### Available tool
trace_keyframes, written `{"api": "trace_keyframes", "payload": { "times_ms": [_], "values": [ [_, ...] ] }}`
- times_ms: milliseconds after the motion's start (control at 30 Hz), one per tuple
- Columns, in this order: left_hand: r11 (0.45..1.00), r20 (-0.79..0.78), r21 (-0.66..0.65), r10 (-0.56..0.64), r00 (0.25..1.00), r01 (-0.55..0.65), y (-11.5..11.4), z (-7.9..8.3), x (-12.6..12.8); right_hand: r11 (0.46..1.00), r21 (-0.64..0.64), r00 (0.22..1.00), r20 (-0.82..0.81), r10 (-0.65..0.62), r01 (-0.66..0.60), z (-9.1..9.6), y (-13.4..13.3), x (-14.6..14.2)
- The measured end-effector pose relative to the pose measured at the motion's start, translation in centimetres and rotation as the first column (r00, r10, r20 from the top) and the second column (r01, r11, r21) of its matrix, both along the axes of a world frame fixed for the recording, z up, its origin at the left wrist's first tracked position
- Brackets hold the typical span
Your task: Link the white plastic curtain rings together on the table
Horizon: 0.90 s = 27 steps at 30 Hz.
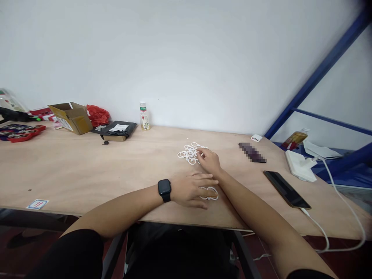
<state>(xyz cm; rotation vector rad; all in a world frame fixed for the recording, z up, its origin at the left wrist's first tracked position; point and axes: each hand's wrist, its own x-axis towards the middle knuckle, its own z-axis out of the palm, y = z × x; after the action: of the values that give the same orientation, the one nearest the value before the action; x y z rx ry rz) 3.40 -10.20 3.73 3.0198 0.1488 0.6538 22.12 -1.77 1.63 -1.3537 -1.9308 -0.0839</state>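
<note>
Thin white rings (189,154) lie in a loose, overlapping pile on the wooden table. At the pile's right edge is my right hand (209,161), its fingers curled and its fingertips together on a white ring, part of which they hide. Closer to me, my left hand (193,189) stretches across in front of my right forearm, palm down and fingers spread. Beneath its fingers a few more white rings (214,192) lie on the table, partly covered. A black watch (164,189) is on my left wrist.
A phone (287,189) on a white cable, a dark blurred object (252,152) and a white power strip (300,166) lie to the right. At the back stand a bottle (144,116), a black parcel (119,130) and an open cardboard box (71,118).
</note>
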Motion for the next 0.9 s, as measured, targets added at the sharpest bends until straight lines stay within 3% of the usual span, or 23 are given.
{"api": "trace_keyframes", "payload": {
  "times_ms": [100,200,300,467,733,900],
  "values": [
    [0.999,-0.122,-0.036,-0.013,0.992,0.009,-0.4,-0.9,0.6,1.0,-0.017,1.0,-0.027,-0.004,0.004,0.2,-0.2,-0.2],
    [0.996,-0.156,-0.089,0.004,0.988,-0.018,0.7,-1.4,0.4,1.0,-0.029,0.999,-0.041,-0.001,0.0,0.3,-0.3,-0.2],
    [0.992,-0.12,-0.128,0.004,0.993,-0.019,2.4,-1.7,-0.2,0.999,-0.041,0.999,-0.045,0.013,-0.015,0.3,-0.2,-0.1],
    [0.983,-0.057,-0.126,0.126,0.99,-0.132,4.6,-2.0,-1.7,0.998,-0.01,0.996,-0.064,0.059,-0.06,0.0,-0.1,-0.1],
    [0.967,0.028,-0.109,0.234,0.972,-0.23,5.3,-1.4,-2.6,0.982,0.064,0.981,-0.068,0.181,-0.177,-0.4,-0.3,-0.2],
    [0.924,0.168,-0.175,0.369,0.914,-0.341,5.5,-1.2,-2.8,0.968,0.113,0.971,-0.053,0.233,-0.226,0.1,-1.0,-0.7]
  ]
}}
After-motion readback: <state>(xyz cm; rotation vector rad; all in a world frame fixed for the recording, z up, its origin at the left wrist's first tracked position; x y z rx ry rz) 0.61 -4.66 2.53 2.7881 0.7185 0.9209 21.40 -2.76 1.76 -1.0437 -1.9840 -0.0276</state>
